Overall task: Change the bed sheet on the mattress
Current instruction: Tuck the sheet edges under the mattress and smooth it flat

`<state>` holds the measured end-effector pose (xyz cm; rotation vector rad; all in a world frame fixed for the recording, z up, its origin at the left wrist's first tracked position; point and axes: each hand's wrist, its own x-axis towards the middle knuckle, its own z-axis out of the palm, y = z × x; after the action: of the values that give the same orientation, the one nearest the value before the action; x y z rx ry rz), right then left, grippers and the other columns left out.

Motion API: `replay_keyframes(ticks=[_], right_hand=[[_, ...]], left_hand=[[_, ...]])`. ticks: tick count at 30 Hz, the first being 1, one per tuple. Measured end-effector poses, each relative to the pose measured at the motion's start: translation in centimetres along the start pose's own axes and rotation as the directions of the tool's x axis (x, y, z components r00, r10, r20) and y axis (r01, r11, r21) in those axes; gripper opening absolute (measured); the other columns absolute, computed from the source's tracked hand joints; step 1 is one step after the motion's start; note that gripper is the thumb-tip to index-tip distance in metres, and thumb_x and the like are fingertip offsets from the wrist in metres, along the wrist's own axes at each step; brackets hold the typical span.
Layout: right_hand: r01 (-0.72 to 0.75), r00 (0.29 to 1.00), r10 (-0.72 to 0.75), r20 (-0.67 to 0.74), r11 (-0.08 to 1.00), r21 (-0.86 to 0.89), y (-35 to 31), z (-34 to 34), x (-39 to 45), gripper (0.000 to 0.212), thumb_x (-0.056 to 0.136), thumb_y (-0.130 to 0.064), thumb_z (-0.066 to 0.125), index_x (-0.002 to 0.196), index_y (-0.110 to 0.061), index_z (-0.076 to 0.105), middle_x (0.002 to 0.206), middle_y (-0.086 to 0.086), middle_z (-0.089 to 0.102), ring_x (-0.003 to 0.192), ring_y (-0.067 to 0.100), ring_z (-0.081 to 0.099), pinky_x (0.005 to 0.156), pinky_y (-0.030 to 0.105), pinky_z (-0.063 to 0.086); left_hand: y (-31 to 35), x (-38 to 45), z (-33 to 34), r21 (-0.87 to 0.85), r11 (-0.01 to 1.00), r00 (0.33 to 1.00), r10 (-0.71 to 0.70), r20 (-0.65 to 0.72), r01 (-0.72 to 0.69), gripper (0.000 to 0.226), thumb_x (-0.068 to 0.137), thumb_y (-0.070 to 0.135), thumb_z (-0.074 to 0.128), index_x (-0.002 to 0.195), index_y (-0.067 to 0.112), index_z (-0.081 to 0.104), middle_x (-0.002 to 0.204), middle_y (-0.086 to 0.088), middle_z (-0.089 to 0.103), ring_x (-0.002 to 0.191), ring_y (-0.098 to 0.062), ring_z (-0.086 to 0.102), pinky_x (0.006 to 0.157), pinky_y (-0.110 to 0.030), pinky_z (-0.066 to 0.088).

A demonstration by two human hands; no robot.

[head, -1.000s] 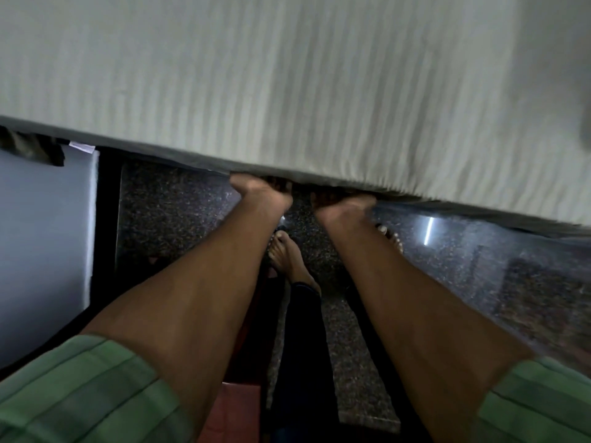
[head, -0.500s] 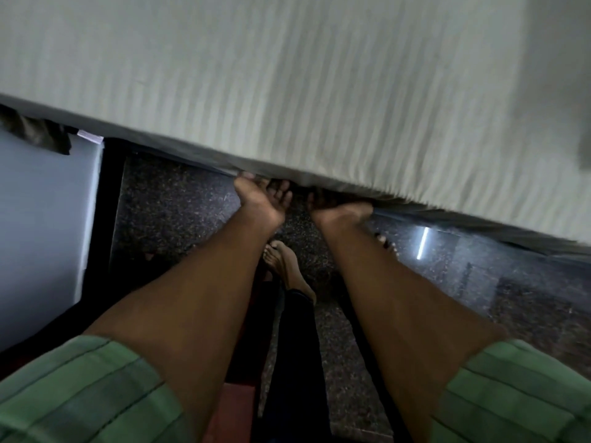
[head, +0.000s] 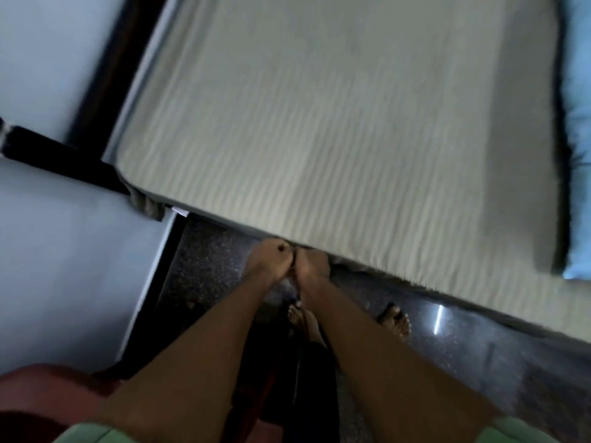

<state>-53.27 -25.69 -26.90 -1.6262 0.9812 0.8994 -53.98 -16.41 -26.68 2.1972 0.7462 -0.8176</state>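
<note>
A: We log the mattress (head: 319, 139), pale with ribbed stripes, lying flat; its near edge runs diagonally over the dark speckled floor (head: 208, 266).

B: Hands? We see the left hand (head: 268, 259) and right hand (head: 311, 262) touching each other at that edge, fingers curled; gripping what, we cannot tell.

A: Room: narrow floor strip beside a pale wall (head: 64, 266); blue pillow (head: 579, 155) on the far right.

Mattress (head: 335, 123) fills the view ahead of you, its near edge running down to the right. Your left hand (head: 267, 260) and right hand (head: 311, 262) meet, touching, at that near edge. Pillow (head: 579, 139) lies along the mattress's right edge. Your feet (head: 395, 322) stand on the floor (head: 204, 266) below.
</note>
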Motion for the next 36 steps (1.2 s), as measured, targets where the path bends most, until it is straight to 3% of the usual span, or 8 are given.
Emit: replay_keyframes(ticks=[7,11,14,18,24,30,34,36], right_hand=[[0.435,0.854,-0.517,-0.06,0.773,-0.462,-7.5,2.0,-4.7,0.025,0.096,-0.024,0.051,0.082,-0.014,0.069,0.088,0.005,0.072,0.085,0.027,0.068,0.069,0.031,0.049],[0.633,0.684,-0.724,0.091,0.527,-0.567,-10.9,3.4,-3.8,0.024,0.099,-0.026,0.053,0.115,-0.017,0.069,0.116,0.003,0.069,0.109,0.023,0.062,0.088,0.034,0.05],[0.663,0.667,-0.692,0.277,0.38,-0.645,-12.2,4.4,-1.7,0.049,0.105,-0.032,0.046,0.151,-0.016,0.046,0.161,0.008,0.038,0.147,0.027,0.035,0.118,0.041,0.033],[0.711,0.64,-0.573,0.511,0.192,-0.676,-10.0,5.5,0.9,0.067,0.104,-0.052,0.038,0.164,-0.027,0.021,0.173,-0.001,0.001,0.16,0.024,-0.004,0.129,0.048,0.006],[0.875,0.39,-0.79,0.473,0.158,-0.457,-7.3,5.3,2.7,0.058,0.093,-0.03,0.043,0.148,-0.015,0.055,0.162,0.005,0.041,0.152,0.025,0.034,0.122,0.052,0.031],[0.665,0.576,-0.723,0.381,0.143,-0.733,-13.3,6.7,4.4,0.066,0.108,-0.037,0.035,0.165,-0.015,0.013,0.173,0.007,-0.003,0.16,0.024,-0.006,0.13,0.045,0.001],[0.828,0.339,-0.637,0.692,-0.147,-0.541,-15.0,9.3,4.7,0.062,0.106,-0.035,0.036,0.164,-0.018,0.022,0.173,0.004,0.005,0.16,0.024,-0.002,0.129,0.047,0.005],[0.837,0.251,-0.627,0.738,-0.243,-0.491,-16.3,11.4,5.1,0.059,0.106,-0.034,0.034,0.163,-0.019,0.026,0.172,0.005,0.012,0.16,0.024,0.006,0.129,0.047,0.009]], left_hand=[[0.2,0.0,-10.2,-0.057,0.992,0.969,0.093,-0.228,-0.108,0.022,0.092,0.037,0.055,0.087,0.027,0.074,0.089,0.008,0.075,0.086,-0.016,0.069,0.08,-0.038,0.058],[1.3,1.5,-12.9,-0.043,0.988,0.951,0.133,-0.279,-0.151,0.021,0.093,0.036,0.053,0.085,0.028,0.07,0.089,0.01,0.074,0.084,-0.018,0.068,0.078,-0.04,0.058],[1.8,2.6,-12.7,-0.082,0.98,0.944,0.151,-0.292,-0.182,0.017,0.097,0.028,0.054,0.098,0.029,0.071,0.104,0.01,0.074,0.097,-0.017,0.067,0.088,-0.038,0.055],[0.6,3.6,-11.3,0.066,0.993,0.926,0.118,-0.358,-0.101,0.028,0.1,0.027,0.051,0.124,0.024,0.065,0.129,0.002,0.059,0.118,-0.023,0.057,0.102,-0.044,0.047],[0.1,3.6,-12.5,0.127,0.99,0.876,0.119,-0.468,-0.067,0.039,0.098,0.021,0.051,0.136,0.017,0.057,0.14,-0.002,0.052,0.126,-0.027,0.05,0.104,-0.044,0.043],[0.6,7.2,-13.9,-0.086,0.97,0.93,0.191,-0.315,-0.229,0.054,0.105,0.048,0.036,0.154,0.026,0.044,0.166,0.004,0.031,0.154,-0.013,0.024,0.126,-0.04,0.021],[-2.2,10.0,-16.6,-0.268,0.96,0.86,-0.206,-0.467,0.085,0.059,0.11,0.043,0.034,0.164,0.024,0.02,0.173,0.001,0.002,0.159,-0.018,0.004,0.126,-0.044,0.009],[-3.1,10.7,-18.2,-0.19,0.972,0.805,-0.223,-0.549,0.139,0.059,0.109,0.045,0.03,0.163,0.023,0.021,0.173,0.0,0.004,0.158,-0.018,0.006,0.124,-0.046,0.01]])
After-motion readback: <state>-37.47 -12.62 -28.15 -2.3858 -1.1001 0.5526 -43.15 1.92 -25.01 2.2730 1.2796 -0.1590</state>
